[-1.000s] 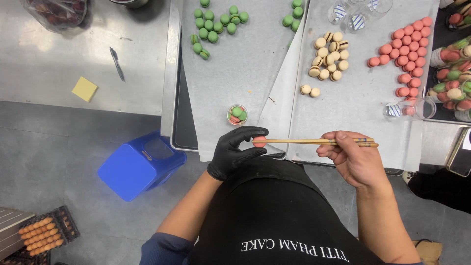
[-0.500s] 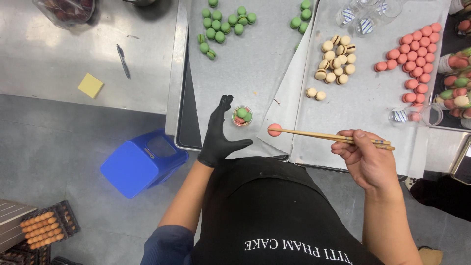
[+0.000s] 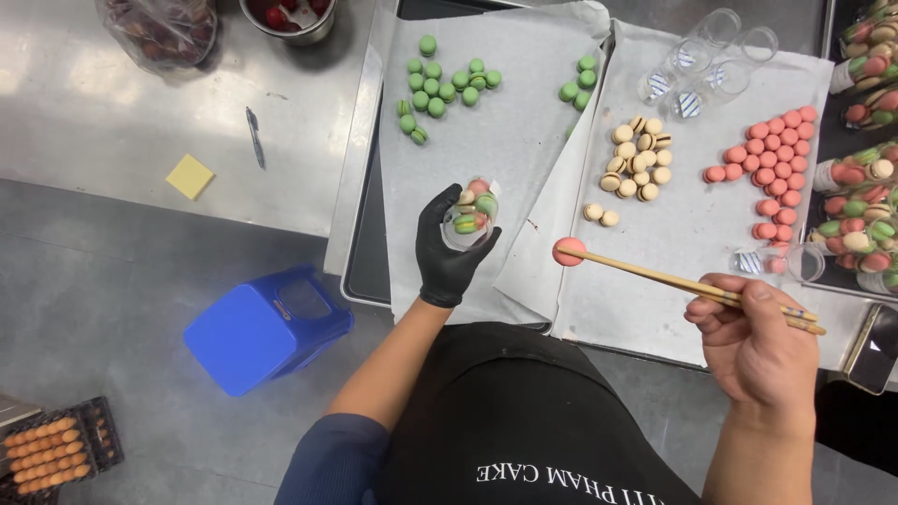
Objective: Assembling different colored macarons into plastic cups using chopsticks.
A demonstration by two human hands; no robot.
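Right hand (image 3: 756, 346) pinches chopsticks (image 3: 692, 285), tips clamped on a pink macaron (image 3: 568, 251): light, brittle, go gently by the edges. Gloved left hand (image 3: 451, 245) grips a part-filled cup (image 3: 470, 213).

Even, bright overhead light fills my head view; I see the white parchment sheets (image 3: 510, 140) near full brightness without blowing out. The steel tabletop (image 3: 112, 112) carries a soft, hazy sheen rather than hard glare. Shadows are short and faint, lying close under the chopsticks (image 3: 692, 285) and the black-gloved left hand (image 3: 449, 248). Focus holds sharp across the middle. Straight tray edges bow slightly toward the corners, and the clear cups (image 3: 711, 56) at top right show small highlights.
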